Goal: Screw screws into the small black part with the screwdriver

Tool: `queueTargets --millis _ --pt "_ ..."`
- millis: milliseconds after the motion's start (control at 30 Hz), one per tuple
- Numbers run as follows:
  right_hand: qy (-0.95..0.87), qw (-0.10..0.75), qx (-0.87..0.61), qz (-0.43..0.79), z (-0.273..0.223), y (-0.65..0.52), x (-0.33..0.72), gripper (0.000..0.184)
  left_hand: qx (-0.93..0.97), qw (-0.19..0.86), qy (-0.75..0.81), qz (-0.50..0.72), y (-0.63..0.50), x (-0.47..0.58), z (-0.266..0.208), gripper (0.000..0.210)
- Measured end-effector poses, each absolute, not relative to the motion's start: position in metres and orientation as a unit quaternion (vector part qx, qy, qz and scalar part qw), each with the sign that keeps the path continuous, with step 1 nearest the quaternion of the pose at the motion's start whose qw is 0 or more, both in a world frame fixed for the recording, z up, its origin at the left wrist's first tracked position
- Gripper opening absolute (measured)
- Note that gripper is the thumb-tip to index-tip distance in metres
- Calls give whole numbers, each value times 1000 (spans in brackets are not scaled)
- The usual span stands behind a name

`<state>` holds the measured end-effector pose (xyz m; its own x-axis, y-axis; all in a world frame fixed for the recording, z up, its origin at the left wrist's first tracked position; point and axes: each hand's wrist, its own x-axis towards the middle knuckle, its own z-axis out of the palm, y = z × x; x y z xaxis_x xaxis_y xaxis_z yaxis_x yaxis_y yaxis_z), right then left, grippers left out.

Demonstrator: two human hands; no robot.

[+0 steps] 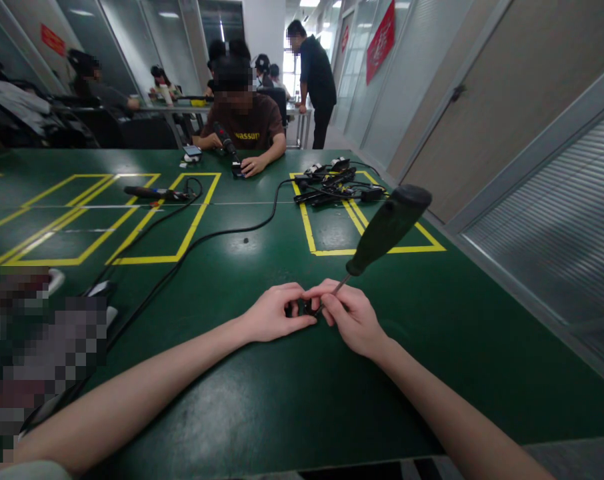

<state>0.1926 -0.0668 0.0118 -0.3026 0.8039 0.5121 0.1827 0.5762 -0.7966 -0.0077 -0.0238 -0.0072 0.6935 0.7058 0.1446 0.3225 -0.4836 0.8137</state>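
Note:
My right hand [355, 317] pinches the thin shaft of a dark green-handled screwdriver [382, 230]. The handle leans up and to the right, and the tip points down between my hands. My left hand [278, 312] is closed around a small dark part [309, 307], mostly hidden by the fingers, so its kind does not show. The fingertips of both hands meet around this part, low over the green table [222, 400]. The screwdriver's tip is at or close to the part; whether they touch I cannot make out.
Black cables and devices [332, 183] lie bundled in a yellow-taped area. A corded black tool [157, 193] rests at the back left, its cable crossing the table. Opposite, a co-worker [247, 127] handles a tool and a small device. A small dark piece [246, 241] lies mid-table.

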Motion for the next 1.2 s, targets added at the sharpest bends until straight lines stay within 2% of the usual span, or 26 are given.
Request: queueTargets --millis 200,533,800,967,1200 --pt "-742 494 -322 318 11 -67 193 42 829 404 304 240 -24 -8 -6 23" --pt "-766 498 -313 259 4 -65 191 32 816 411 305 269 -24 -5 -11 22" --pt "-742 520 -361 220 5 -66 192 32 820 406 312 255 -23 -6 -10 23" --pt "-688 548 -403 252 10 -66 191 19 826 400 309 252 -23 -7 -9 22" --pt "-612 596 -418 309 7 -68 190 25 828 390 311 258 -24 -6 -10 21"
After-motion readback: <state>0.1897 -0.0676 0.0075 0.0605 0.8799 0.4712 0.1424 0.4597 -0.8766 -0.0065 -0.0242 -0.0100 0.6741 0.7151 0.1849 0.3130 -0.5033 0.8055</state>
